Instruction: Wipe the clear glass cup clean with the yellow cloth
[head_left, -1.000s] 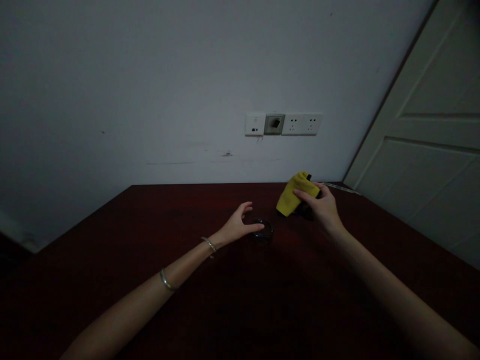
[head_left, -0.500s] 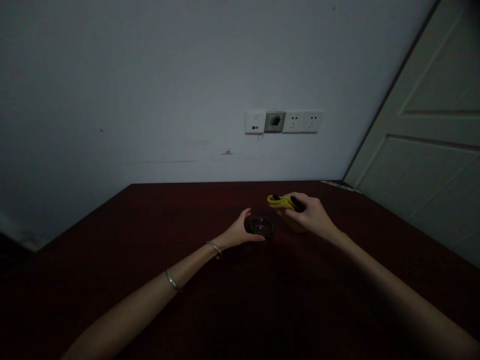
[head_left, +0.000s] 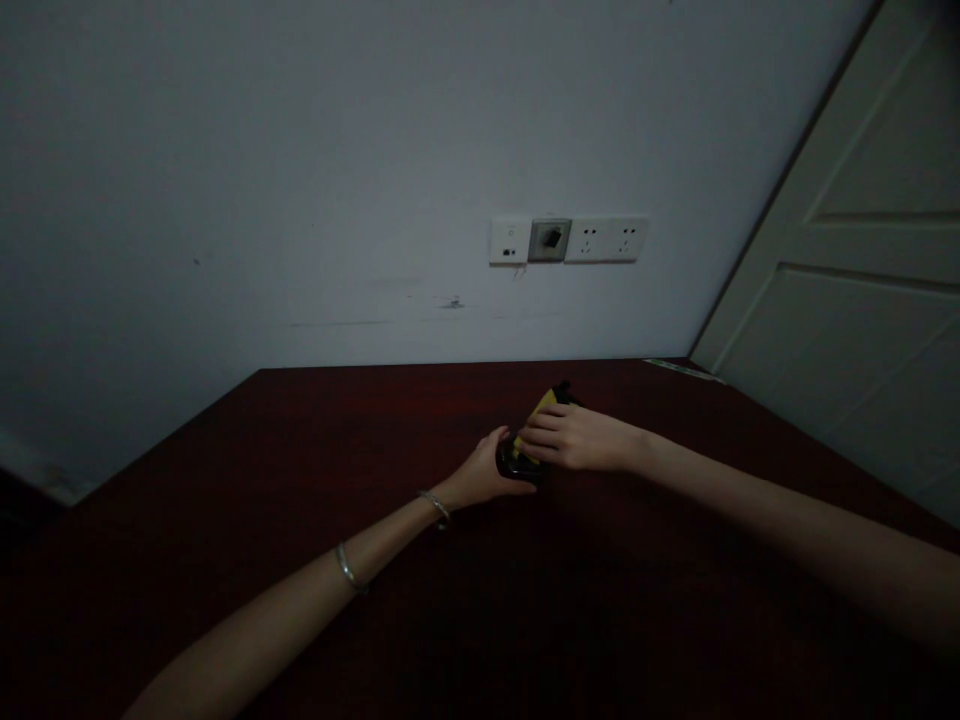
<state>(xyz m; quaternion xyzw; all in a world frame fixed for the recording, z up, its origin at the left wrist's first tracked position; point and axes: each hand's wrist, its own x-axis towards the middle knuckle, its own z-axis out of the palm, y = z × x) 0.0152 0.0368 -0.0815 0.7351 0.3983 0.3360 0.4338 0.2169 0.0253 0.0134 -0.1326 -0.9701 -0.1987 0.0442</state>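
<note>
A small dark glass bowl rests on the tabletop, partly covered by my fingers and a cloth. My left hand curves round its left side, thumb at the near edge and fingers at the far edge, holding it. Pressed down at the bowl's right part is my right hand, closed on a yellow and black cloth. Some of the cloth reaches the inside of the bowl, and its black end sticks up behind my right fingers.
The dark red table meets a pale wall at the back. Sockets and switches sit on that wall. A white panelled door stands to the right, with a narrow strip on the table's back right edge.
My right hand has moved left and turned, bringing the cloth from beside the bowl onto and into it. My left hand has closed in round the bowl's side.
</note>
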